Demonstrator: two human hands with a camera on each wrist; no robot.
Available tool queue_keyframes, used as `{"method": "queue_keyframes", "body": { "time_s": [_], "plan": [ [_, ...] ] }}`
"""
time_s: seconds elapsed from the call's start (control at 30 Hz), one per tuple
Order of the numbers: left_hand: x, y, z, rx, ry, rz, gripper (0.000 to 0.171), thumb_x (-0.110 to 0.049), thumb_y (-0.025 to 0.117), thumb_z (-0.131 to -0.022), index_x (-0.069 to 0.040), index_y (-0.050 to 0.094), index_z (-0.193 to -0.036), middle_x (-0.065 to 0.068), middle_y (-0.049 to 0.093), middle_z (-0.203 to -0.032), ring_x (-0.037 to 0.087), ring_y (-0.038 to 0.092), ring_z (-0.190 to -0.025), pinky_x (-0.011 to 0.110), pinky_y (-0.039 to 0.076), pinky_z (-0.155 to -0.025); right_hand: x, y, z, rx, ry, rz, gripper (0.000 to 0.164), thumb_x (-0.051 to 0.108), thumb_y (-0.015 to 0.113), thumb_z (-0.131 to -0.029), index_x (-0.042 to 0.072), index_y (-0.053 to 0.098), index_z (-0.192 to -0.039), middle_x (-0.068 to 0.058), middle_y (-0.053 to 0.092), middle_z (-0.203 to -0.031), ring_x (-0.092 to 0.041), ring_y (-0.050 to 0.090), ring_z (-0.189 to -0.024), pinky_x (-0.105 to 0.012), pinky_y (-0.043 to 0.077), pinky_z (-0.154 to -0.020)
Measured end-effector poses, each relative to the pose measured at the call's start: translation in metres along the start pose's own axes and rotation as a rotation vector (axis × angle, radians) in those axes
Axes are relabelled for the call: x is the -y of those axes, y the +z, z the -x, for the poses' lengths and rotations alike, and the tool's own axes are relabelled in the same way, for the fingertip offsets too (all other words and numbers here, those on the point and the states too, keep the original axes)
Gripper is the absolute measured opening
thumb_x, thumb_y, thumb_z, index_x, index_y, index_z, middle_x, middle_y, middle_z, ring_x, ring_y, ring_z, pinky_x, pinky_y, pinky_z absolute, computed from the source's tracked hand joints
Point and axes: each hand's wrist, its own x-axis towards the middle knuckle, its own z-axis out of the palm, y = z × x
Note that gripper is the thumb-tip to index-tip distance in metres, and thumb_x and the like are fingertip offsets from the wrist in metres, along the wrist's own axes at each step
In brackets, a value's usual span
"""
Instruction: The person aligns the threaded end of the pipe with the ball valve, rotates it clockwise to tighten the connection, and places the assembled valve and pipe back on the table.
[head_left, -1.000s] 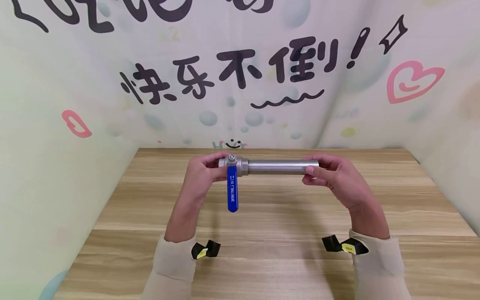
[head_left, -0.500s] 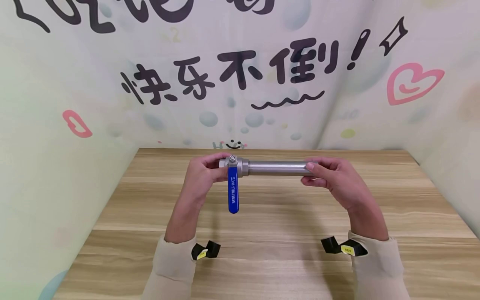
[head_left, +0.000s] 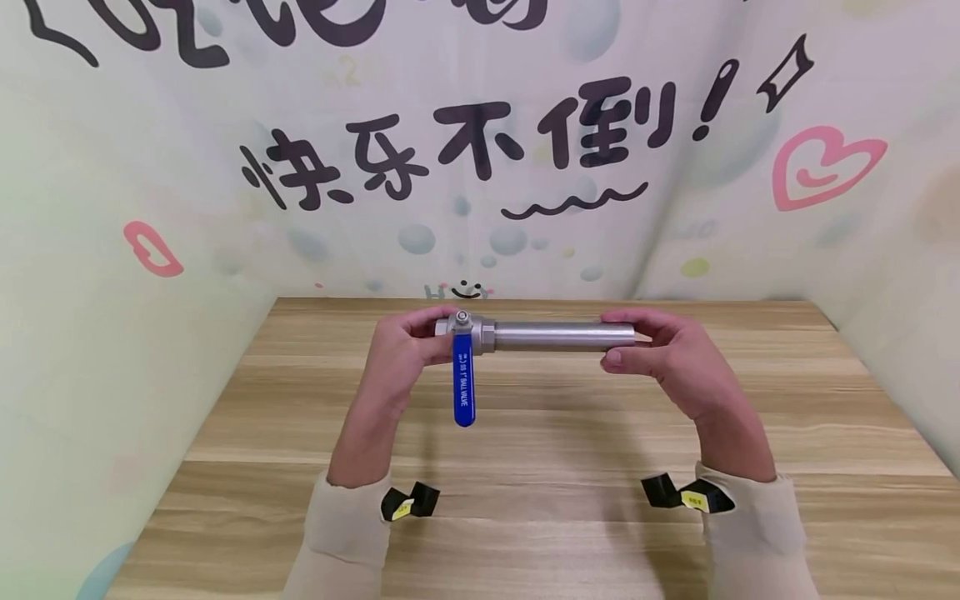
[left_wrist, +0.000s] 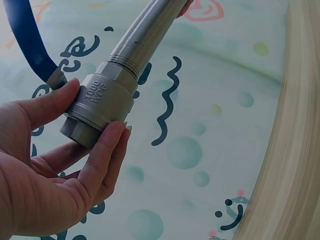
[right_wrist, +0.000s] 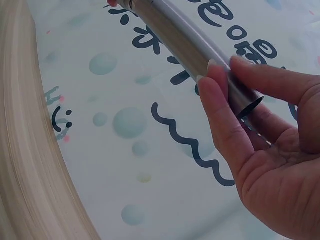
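A steel ball valve point(head_left: 483, 335) with a long blue lever handle point(head_left: 464, 383) is held above the table by my left hand point(head_left: 401, 354). In the left wrist view, thumb and fingers grip the valve body point(left_wrist: 102, 100), which bears raised "1000 WOG" lettering. A smooth steel pipe point(head_left: 555, 336) runs from the valve's right end, and a few of its threads point(left_wrist: 122, 65) show at the joint. My right hand point(head_left: 678, 367) pinches the pipe's free end, fingers on the upper side and thumb along the lower edge. The lever points down toward me.
Beneath the hands lies a wood-grain table point(head_left: 525, 517). A printed cloth backdrop point(head_left: 480, 242) with black lettering rises behind its far edge and along the sides. Black camera mounts with yellow labels sit at both sleeve cuffs point(head_left: 348, 508).
The right thumb has slid from the pipe's near face to its lower edge, and the fingers have shifted over the top, baring the pipe's end. My left hand and the valve stay nearly still.
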Motion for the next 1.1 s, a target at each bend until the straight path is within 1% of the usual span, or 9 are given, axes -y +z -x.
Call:
{"method": "queue_keyframes", "body": {
  "time_s": [0.07, 0.1, 0.3, 0.37, 0.53, 0.63, 0.73, 0.93, 1.1],
  "plan": [
    [0.0001, -0.0006, 0.0000, -0.003, -0.004, -0.002, 0.029, 0.003, 0.067, -0.084, 0.004, 0.069, -0.113, 0.013, 0.064, -0.100, 0.022, 0.061, -0.085, 0.033, 0.060, -0.075, -0.0009, -0.0002, 0.0000, 0.015, -0.018, 0.022, 0.041, -0.008, 0.074, -0.079, 0.003, 0.066, -0.118, -0.005, 0.067, -0.103, -0.017, 0.067, -0.088, -0.031, 0.059, -0.079],
    [0.0000, -0.0007, 0.0001, -0.003, -0.005, 0.000, 0.029, 0.003, 0.067, -0.084, 0.004, 0.069, -0.113, 0.013, 0.064, -0.100, 0.022, 0.060, -0.085, 0.033, 0.060, -0.075, -0.0009, -0.0002, 0.0000, 0.020, -0.021, 0.016, 0.041, -0.009, 0.073, -0.079, 0.003, 0.066, -0.118, -0.005, 0.066, -0.103, -0.017, 0.067, -0.087, -0.031, 0.059, -0.079],
    [-0.0008, -0.0003, 0.0006, -0.007, -0.012, 0.009, 0.029, 0.004, 0.067, -0.084, 0.004, 0.069, -0.113, 0.013, 0.064, -0.098, 0.022, 0.060, -0.083, 0.034, 0.060, -0.074, 0.0002, 0.0005, 0.0002, 0.027, -0.019, -0.068, 0.036, -0.010, 0.069, -0.083, 0.004, 0.067, -0.116, -0.008, 0.064, -0.105, -0.019, 0.070, -0.078, -0.034, 0.059, -0.079],
    [-0.0006, -0.0003, 0.0004, -0.008, -0.011, 0.010, 0.030, 0.004, 0.067, -0.084, 0.004, 0.069, -0.113, 0.012, 0.064, -0.098, 0.021, 0.061, -0.083, 0.033, 0.060, -0.074, 0.0006, 0.0011, 0.0002, 0.027, -0.019, -0.077, 0.035, -0.009, 0.068, -0.084, 0.003, 0.067, -0.116, -0.010, 0.063, -0.104, -0.019, 0.070, -0.077, -0.034, 0.059, -0.078],
    [-0.0004, -0.0011, 0.0002, -0.005, 0.001, 0.005, 0.030, 0.004, 0.067, -0.083, 0.005, 0.069, -0.113, 0.012, 0.064, -0.098, 0.021, 0.061, -0.084, 0.033, 0.060, -0.074, 0.0009, 0.0024, -0.0002, 0.023, -0.023, -0.080, 0.033, -0.005, 0.067, -0.086, -0.001, 0.065, -0.119, -0.011, 0.061, -0.100, -0.019, 0.070, -0.073, -0.034, 0.060, -0.077],
    [-0.0001, -0.0017, -0.0001, 0.000, 0.009, -0.003, 0.030, 0.004, 0.067, -0.084, 0.005, 0.068, -0.113, 0.012, 0.064, -0.098, 0.021, 0.061, -0.084, 0.033, 0.060, -0.074, 0.0005, 0.0027, -0.0008, 0.018, -0.023, -0.075, 0.033, -0.003, 0.067, -0.088, -0.004, 0.063, -0.121, -0.010, 0.062, -0.100, -0.019, 0.070, -0.073, -0.034, 0.060, -0.077],
    [-0.0001, -0.0019, 0.0000, 0.003, 0.012, -0.006, 0.030, 0.003, 0.067, -0.084, 0.005, 0.068, -0.114, 0.013, 0.064, -0.099, 0.022, 0.061, -0.084, 0.033, 0.060, -0.074, 0.0000, 0.0033, -0.0013, 0.013, -0.016, -0.073, 0.031, 0.000, 0.067, -0.089, -0.004, 0.063, -0.120, -0.009, 0.062, -0.100, -0.020, 0.070, -0.074, -0.034, 0.060, -0.077],
    [-0.0001, -0.0017, 0.0002, 0.000, 0.010, 0.008, 0.030, 0.004, 0.068, -0.083, 0.005, 0.069, -0.113, 0.011, 0.064, -0.096, 0.021, 0.060, -0.082, 0.033, 0.060, -0.073, -0.0004, 0.0038, -0.0018, 0.012, -0.006, -0.078, 0.023, 0.003, 0.065, -0.091, 0.002, 0.067, -0.114, -0.008, 0.062, -0.100, -0.019, 0.070, -0.074, -0.032, 0.059, -0.078],
    [-0.0003, -0.0018, 0.0003, 0.001, 0.014, 0.007, 0.029, 0.004, 0.068, -0.083, 0.005, 0.069, -0.112, 0.011, 0.064, -0.096, 0.021, 0.060, -0.082, 0.033, 0.060, -0.073, 0.0002, 0.0052, -0.0024, 0.003, 0.005, -0.074, 0.020, 0.007, 0.065, -0.093, 0.002, 0.068, -0.111, -0.010, 0.060, -0.101, -0.019, 0.070, -0.076, -0.032, 0.059, -0.079]
  ]
}}
